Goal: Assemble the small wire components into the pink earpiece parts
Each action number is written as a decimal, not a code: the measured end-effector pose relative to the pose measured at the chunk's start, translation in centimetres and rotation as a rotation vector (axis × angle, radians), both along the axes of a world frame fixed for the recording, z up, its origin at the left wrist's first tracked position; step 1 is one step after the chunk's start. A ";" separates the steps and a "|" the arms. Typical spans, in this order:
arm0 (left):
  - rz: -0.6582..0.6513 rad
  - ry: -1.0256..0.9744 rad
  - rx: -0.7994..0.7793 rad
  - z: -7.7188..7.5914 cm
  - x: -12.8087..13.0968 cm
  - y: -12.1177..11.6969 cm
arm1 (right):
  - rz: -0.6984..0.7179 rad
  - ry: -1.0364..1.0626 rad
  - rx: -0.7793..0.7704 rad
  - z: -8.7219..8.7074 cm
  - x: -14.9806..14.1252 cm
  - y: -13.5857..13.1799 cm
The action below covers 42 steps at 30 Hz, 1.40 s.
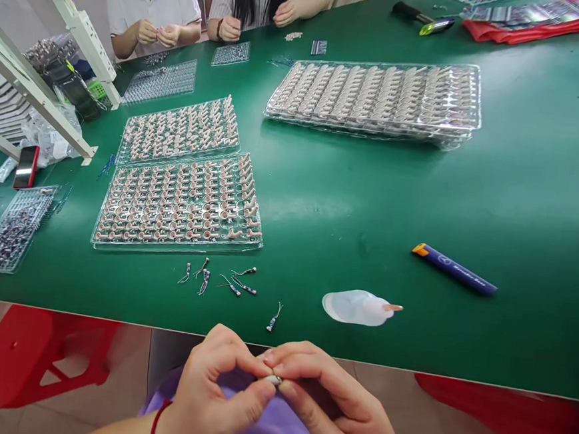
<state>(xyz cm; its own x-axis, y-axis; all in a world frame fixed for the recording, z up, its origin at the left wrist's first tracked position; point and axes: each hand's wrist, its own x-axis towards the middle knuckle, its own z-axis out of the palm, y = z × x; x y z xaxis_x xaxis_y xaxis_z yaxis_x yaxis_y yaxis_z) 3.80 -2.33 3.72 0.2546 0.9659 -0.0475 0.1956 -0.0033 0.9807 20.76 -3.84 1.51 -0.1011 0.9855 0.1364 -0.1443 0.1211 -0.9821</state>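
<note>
- Okay, writing first: blue cutter [456,269] on the table [531,209], right of us, carries a round star-like logo and white lettering. Reads roughly as "Mercedes-Benz", too blurred for us to confirm.
- Printed packs [540,16] on red sheeting [544,33], far right: print too small for us to read. Same for the small printed card [319,47] beyond the big tray stack.
- Our left hand [221,382]: thumb and index pinching a small pale part [273,379], over our lap, just off the near table edge.
- Our right hand [330,397]: fingertips closed in on the same part's other end, touching the left fingers. Fingers hide most of it.
- Just past the hands: loose wired pieces [234,286], one nearer the edge; squeeze bottle [360,307] on its side, tan tip pointing right.
- Beyond those, left: two clear trays [180,202] of beige parts, end to end. Tray stack [374,96] farther back, right of them.
- Far left: tray of small dark parts [12,230], red-edged phone [27,167], white metal frame [90,44] rising off the table.
- Across from us: two people, hands near their own trays.
</note>
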 end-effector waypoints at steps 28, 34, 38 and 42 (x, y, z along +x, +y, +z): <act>-0.029 0.042 0.171 0.6 0.1 0.4 | 0.064 -0.012 0.024 -0.3 0.3 0.0; 0.017 -0.105 -0.225 0.4 -0.1 0.7 | 0.013 -0.056 0.051 0.3 0.3 0.9; 0.014 -0.308 -0.548 -0.1 -0.1 1.0 | 0.000 -0.099 0.064 0.2 0.4 1.2; -0.002 -0.410 -0.686 -0.3 0.1 1.3 | -0.002 -0.068 -0.001 -0.1 0.5 1.4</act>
<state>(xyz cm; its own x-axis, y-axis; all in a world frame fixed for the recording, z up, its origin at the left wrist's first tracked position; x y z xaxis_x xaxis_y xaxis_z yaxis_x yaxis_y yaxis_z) 3.85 -0.99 3.39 0.3826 0.7544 -0.5333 -0.1800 0.6271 0.7579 21.23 -2.44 1.42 -0.1086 0.9858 0.1282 -0.0766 0.1202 -0.9898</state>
